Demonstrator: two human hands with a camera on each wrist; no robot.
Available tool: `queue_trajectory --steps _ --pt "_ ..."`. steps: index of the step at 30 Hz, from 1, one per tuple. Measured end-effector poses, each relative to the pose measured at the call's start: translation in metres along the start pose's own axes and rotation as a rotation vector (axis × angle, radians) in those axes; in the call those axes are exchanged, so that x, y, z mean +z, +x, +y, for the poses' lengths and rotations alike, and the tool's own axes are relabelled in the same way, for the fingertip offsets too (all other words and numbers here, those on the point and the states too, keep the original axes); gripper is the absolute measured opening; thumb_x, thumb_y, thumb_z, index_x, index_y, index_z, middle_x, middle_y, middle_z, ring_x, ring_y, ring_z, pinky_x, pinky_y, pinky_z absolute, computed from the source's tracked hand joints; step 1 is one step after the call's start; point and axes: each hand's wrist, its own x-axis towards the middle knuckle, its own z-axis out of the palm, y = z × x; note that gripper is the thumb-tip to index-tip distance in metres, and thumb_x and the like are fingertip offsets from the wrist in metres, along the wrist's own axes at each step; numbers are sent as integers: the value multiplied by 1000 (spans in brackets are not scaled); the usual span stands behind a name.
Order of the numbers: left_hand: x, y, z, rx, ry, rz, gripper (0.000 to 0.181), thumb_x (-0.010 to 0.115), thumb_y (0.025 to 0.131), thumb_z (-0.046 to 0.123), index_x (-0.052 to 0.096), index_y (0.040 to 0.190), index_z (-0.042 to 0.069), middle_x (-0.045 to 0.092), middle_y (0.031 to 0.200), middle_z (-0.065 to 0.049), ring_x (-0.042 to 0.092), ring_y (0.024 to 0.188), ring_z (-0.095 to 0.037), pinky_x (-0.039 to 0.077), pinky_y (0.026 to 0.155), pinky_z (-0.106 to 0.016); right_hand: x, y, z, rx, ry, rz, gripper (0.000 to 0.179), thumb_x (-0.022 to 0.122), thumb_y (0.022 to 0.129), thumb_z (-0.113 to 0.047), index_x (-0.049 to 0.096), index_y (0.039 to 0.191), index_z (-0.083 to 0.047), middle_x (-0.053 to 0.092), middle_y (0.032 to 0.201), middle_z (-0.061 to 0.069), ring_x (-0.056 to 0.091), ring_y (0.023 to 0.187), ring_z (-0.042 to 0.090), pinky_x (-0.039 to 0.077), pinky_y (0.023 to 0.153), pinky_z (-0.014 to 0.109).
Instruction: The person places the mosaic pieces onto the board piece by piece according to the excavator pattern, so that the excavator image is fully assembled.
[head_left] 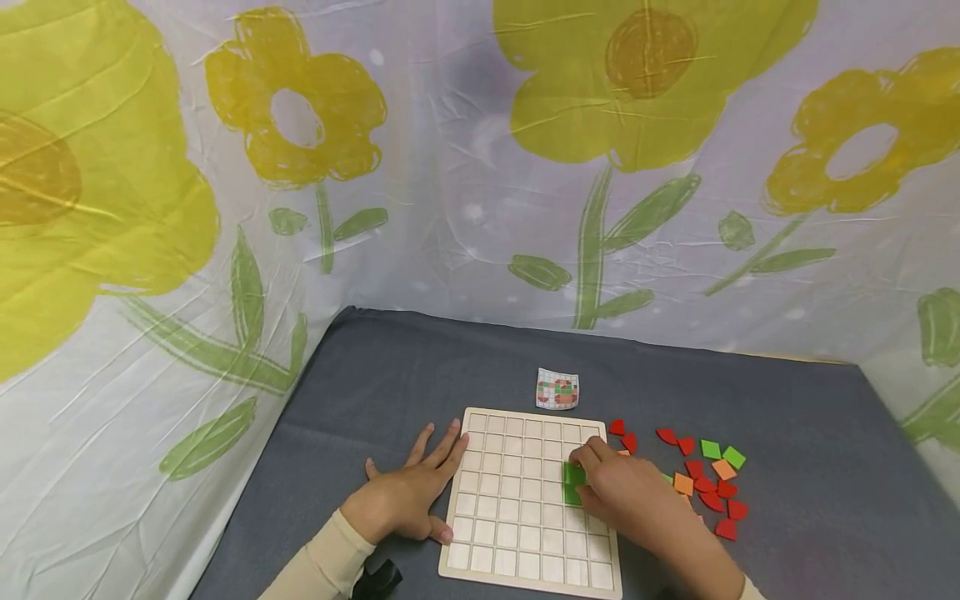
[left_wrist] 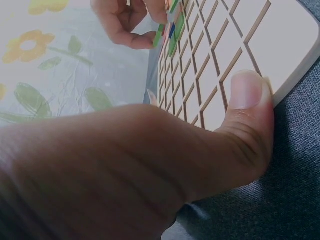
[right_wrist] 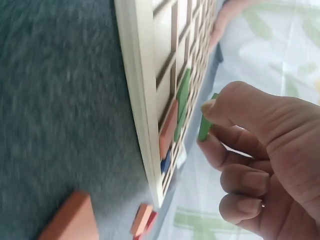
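Observation:
A pale wooden grid board [head_left: 517, 492] lies flat on the dark cloth. My left hand [head_left: 412, 496] rests at its left edge with fingers spread, the thumb [left_wrist: 247, 95] pressing the board's corner area. Over the right part of the board, my right hand [head_left: 618, 492] pinches a green tile [right_wrist: 205, 125] between thumb and index finger, raised above the grid. Below it, green tiles [right_wrist: 183, 100] sit in the board's cells. Beside them are an orange tile [right_wrist: 169, 130] and a blue piece [right_wrist: 165, 164], both mostly hidden by my hand in the head view.
Right of the board lie several loose red pieces [head_left: 726, 529], with green tiles [head_left: 710, 449] and orange tiles [head_left: 683, 484] among them. A small printed pattern card [head_left: 557, 390] lies behind the board. A flowered curtain [head_left: 442, 208] hangs behind the table. Something black [head_left: 378, 581] lies by my left wrist.

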Motion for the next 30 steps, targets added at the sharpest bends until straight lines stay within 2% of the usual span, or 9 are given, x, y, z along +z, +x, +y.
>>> queue_trajectory --steps 7,14,22,30 --pt "0 -1 1 -4 7 0 132 95 73 42 10 173 26 -4 179 5 -6 164 -32 12 93 -99 5 6 -8 -54 -35 17 34 87 85 -20 66 109 -11 59 97 -3 43 58 2 41 47 22" --pt "0 0 1 -8 12 -5 132 95 73 43 9 173 27 -5 179 6 -6 164 -32 12 93 -99 8 9 -13 -73 14 -5 26 85 84 -15 68 104 -13 59 97 -4 39 55 1 38 47 20" --pt "1 1 0 -16 7 -11 131 94 74 43 8 173 28 -7 179 7 -8 164 -32 11 93 -99 10 11 -17 -114 -11 12 26 88 86 -19 71 104 -13 60 97 -4 45 58 2 42 49 19" --pt "1 1 1 -18 1 -5 131 95 73 42 10 173 29 -6 179 7 -12 163 -39 10 93 -99 12 12 -19 -125 -32 -2 24 89 87 -22 73 103 -14 61 96 -3 47 59 2 44 50 19"
